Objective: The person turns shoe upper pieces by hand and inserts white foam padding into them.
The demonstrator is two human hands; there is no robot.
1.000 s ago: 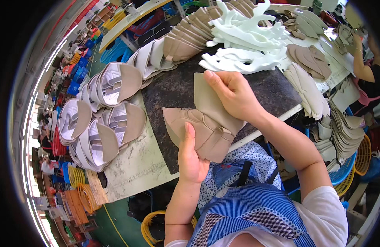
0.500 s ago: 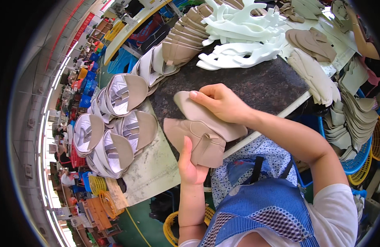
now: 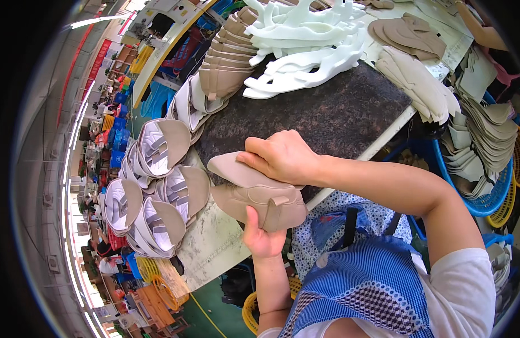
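Note:
I hold a beige shoe upper over the near edge of a dark felt-topped table. My left hand grips it from below, thumb up on its near face. My right hand lies on top, fingers curled over a beige insole piece pressed against the upper. Both hands are closed on the same piece.
Several finished beige uppers on white lasts lie in a row at my left. White plastic lasts and stacked beige pieces sit at the far side. More beige cut parts lie right, with blue baskets beside.
The view has tilted and the upper has swung from upright to lying flatter. My right hand has slid down over the insole piece, while the left hand stays underneath.

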